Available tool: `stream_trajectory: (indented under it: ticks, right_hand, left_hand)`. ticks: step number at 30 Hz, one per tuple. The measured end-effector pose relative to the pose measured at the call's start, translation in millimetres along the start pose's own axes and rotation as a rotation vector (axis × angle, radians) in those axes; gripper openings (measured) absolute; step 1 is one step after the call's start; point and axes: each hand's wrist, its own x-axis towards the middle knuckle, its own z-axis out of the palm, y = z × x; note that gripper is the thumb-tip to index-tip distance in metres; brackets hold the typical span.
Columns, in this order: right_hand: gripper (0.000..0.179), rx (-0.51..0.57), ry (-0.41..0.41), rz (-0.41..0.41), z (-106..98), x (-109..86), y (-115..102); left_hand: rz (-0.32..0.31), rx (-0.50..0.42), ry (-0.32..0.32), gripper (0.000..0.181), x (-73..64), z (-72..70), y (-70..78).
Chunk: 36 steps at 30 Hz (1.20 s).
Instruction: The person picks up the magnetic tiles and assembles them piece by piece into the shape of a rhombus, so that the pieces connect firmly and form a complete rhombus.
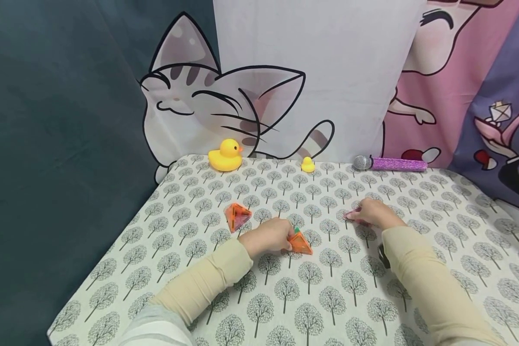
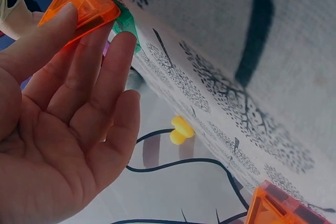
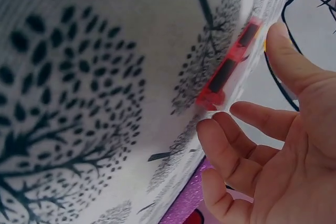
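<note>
My left hand (image 1: 270,235) pinches an orange translucent triangular magnetic tile (image 1: 300,243), its thumb (image 2: 60,22) across the tile's face and the fingers behind. A green tile (image 2: 125,24) shows just beneath the orange one, close to the cloth. On the right, my right hand (image 1: 374,214) is low over the table beside a pink-red translucent tile (image 3: 228,66) lying flat. Its thumb and forefinger are spread near the tile's two ends, with the fingers loosely bent. Left of the left hand stands a pyramid-like piece of orange and pink tiles (image 1: 238,216).
Along the table's back edge are a large yellow rubber duck (image 1: 226,156), a small yellow duck (image 1: 308,165) and a purple glittery microphone (image 1: 391,164). A dark object (image 1: 384,257) is partly hidden by the right sleeve. The cloth (image 1: 311,298) has a tree print.
</note>
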Motion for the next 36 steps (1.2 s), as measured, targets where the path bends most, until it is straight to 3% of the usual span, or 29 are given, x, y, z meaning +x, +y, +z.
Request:
stream_trajectory:
  ticks: [6,12,19,27,36]
  right_hand:
    - [0.042,-0.032,0.001,0.005,1,4.8,4]
    - [0.049,0.032,0.052,0.036,3,5.2,5]
    - [0.039,0.078,0.175,-0.070,0,-2.3,-1]
    - [0.022,0.144,0.120,-0.127,4,-18.7,-20]
    - [0.020,0.160,0.180,-0.210,17,-31.8,-45]
  left_hand:
    - [0.000,0.008,0.001,0.011,0.0,-0.2,-0.4]
    - [0.002,0.007,0.004,0.011,0.2,0.6,-1.4]
    - [-0.022,-0.022,-0.004,0.008,-0.1,0.1,-0.5]
    - [-0.023,-0.010,-0.018,0.007,0.0,-1.1,0.4]
    - [-0.034,-0.033,-0.024,0.007,-0.1,-1.4,1.0]
